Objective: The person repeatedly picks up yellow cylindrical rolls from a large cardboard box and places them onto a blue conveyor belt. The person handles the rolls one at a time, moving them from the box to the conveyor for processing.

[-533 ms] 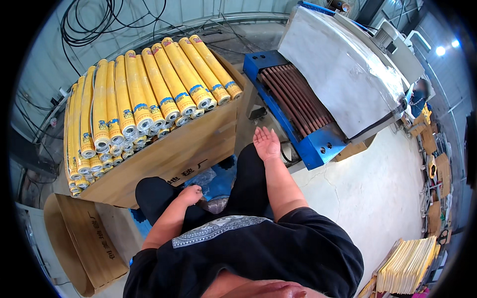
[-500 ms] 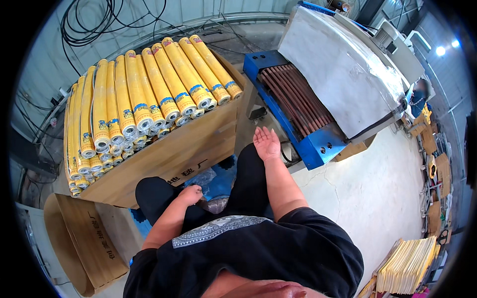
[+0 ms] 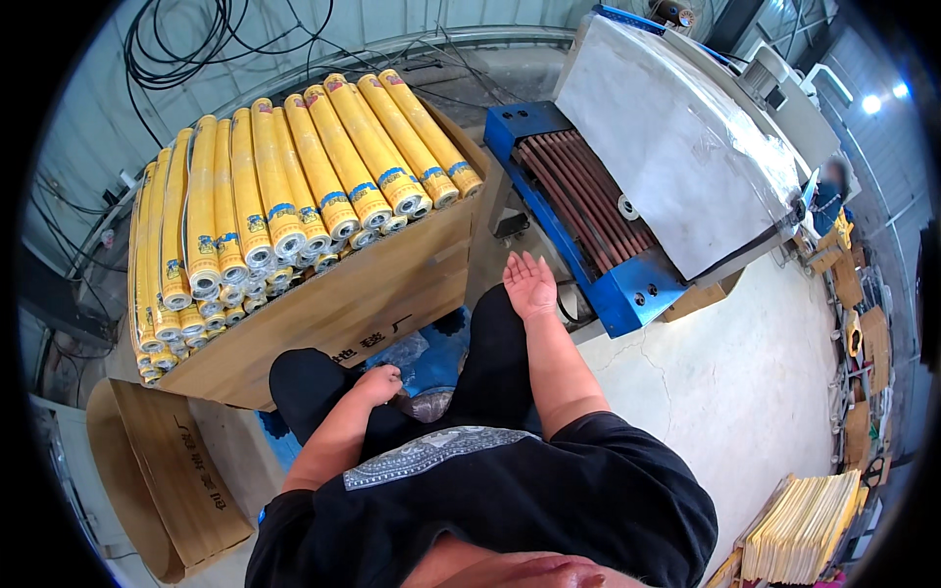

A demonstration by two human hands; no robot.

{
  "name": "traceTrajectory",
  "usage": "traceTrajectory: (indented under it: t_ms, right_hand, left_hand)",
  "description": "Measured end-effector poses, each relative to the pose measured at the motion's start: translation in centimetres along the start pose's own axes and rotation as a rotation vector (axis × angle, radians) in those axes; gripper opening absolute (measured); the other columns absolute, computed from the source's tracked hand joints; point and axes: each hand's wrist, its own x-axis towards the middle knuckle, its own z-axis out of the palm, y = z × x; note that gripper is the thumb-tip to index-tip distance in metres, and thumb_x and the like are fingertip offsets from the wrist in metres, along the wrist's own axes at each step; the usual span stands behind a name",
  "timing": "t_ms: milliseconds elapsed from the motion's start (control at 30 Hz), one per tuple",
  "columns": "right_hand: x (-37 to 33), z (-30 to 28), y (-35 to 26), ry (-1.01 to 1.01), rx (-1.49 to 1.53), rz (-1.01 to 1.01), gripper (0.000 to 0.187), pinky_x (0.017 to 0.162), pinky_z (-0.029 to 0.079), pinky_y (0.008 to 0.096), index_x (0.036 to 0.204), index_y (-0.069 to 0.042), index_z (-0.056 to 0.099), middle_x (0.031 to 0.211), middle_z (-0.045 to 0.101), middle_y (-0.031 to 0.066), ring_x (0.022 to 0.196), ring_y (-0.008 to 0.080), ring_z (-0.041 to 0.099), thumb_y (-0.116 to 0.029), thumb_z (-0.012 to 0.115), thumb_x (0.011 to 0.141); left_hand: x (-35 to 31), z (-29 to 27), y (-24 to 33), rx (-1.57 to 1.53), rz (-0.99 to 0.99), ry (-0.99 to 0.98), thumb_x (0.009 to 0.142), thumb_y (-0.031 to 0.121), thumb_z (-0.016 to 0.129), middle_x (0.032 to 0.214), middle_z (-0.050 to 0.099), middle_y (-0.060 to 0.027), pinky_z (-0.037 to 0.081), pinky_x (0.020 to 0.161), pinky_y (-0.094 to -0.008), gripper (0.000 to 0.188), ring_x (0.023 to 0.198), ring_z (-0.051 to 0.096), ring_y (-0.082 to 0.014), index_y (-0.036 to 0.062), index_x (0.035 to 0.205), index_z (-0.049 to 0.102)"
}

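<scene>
- Beyond the right hand (image 3: 530, 284), forward and to its right, a small white ring-shaped end with a dark centre (image 3: 627, 208) now shows on the reddish-brown rollers (image 3: 573, 191), beside the grey-white sheet cover (image 3: 676, 137); half a second ago only rollers showed there.
- So something round-ended now lies on the rollers, apart from both hands.
- Right palm faces up, fingers spread, holding nothing.
- Left hand (image 3: 382, 384) curls near the lap; whether it holds anything, I cannot tell.
- Forward-left of the right hand, yellow printed rolls (image 3: 371, 142) lie stacked, untouched.
</scene>
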Motion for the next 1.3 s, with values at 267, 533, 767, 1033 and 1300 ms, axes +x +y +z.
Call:
traceTrajectory:
  t_ms: [267,533,767,1033,1300]
  right_hand:
    - [0.0,-0.2,-0.1,0.004,0.02,-0.012,0.037,0.091,0.044,0.0399,0.11,-0.002,0.054,0.113,0.059,0.0157,0.101,0.0266,0.057,-0.033,0.058,0.09]
    - [0.1,-0.8,-0.3,-0.007,0.073,-0.047,0.047,0.093,0.042,0.0419,0.119,-0.004,0.049,0.119,0.055,0.0157,0.103,0.0275,0.054,-0.036,0.062,0.087]
    - [0.1,0.6,-3.5,0.167,0.09,-0.164,0.079,0.099,0.037,0.0515,0.136,-0.009,0.034,0.137,0.04,0.0162,0.12,0.0319,0.043,-0.057,0.063,0.08]
    - [4.8,6.1,-5.2,0.069,-0.039,-0.109,0.038,0.084,0.048,0.0496,0.114,-0.007,0.05,0.103,0.058,0.0103,0.095,0.028,0.058,-0.028,0.066,0.086]
    - [-7.6,7.9,8.6,-0.15,-0.468,0.023,0.034,0.074,0.052,0.0432,0.115,-0.003,0.049,0.104,0.06,0.0107,0.091,0.0246,0.06,-0.007,0.061,0.084]
  left_hand:
    - [-0.2,-0.2,0.5,0.006,-0.006,-0.009,0.081,0.016,0.056,0.077,0.066,-0.0092,0.048,0.058,-0.0349,0.027,0.063,0.062,-0.0204,0.0019,0.103,0.063]
    - [-0.1,-0.1,0.4,0.006,0.011,0.008,0.081,0.016,0.056,0.077,0.066,-0.0092,0.048,0.058,-0.0351,0.027,0.063,0.062,-0.0213,0.0023,0.103,0.063]
    - [-0.8,-0.5,0.9,0.106,0.01,-0.009,0.08,0.019,0.056,0.083,0.067,-0.0131,0.05,0.065,-0.0359,0.029,0.073,0.064,-0.0248,0.0029,0.103,0.064]
    - [0.9,0.0,1.0,0.199,-0.083,-0.043,0.08,0.026,0.057,0.116,0.062,-0.0175,0.046,0.092,-0.0393,0.042,0.109,0.058,-0.031,0.0075,0.118,0.061]
    - [0.4,0.6,0.6,0.198,-0.111,-0.058,0.08,0.028,0.059,0.118,0.061,-0.0167,0.045,0.094,-0.0396,0.047,0.11,0.057,-0.0321,0.0094,0.123,0.058]
